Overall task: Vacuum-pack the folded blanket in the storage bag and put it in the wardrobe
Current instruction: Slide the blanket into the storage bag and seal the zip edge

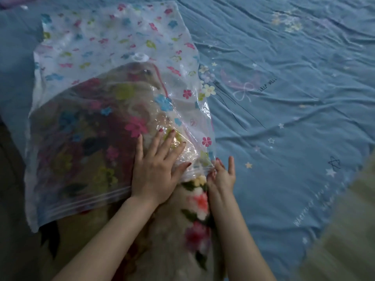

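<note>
The clear plastic storage bag printed with small coloured flowers point(113, 82) lies flat on the blue bedsheet with stars and a "sleep well" print point(294, 98), its open mouth turned toward the person, presumably so the blanket can be fed straight in from the near side. The cream fleece blanket with a floral pattern point(194, 216) is only part of the way in: its far end shows dimly through the plastic, while a good length sticks out of the mouth toward the camera. The white round valve point(139, 57) sits on the upper face of the bag, beyond the blanket's far edge, and the far part of the bag lies empty and flat. The zip strip along the mouth point(81, 201) is not closed yet.

The left hand point(157, 167) lies palm down on top of the bag with its fingers straight and spread, pressing the plastic onto the blanket; it seems to steady the bag while the blanket is worked deeper. The right hand point(222, 175) is at the right corner of the mouth, edge-on, thumb raised and fingers at the plastic rim; whether it pinches the rim or merely pushes at it cannot be told. Both forearms reach forward over the exposed blanket, close together
</note>
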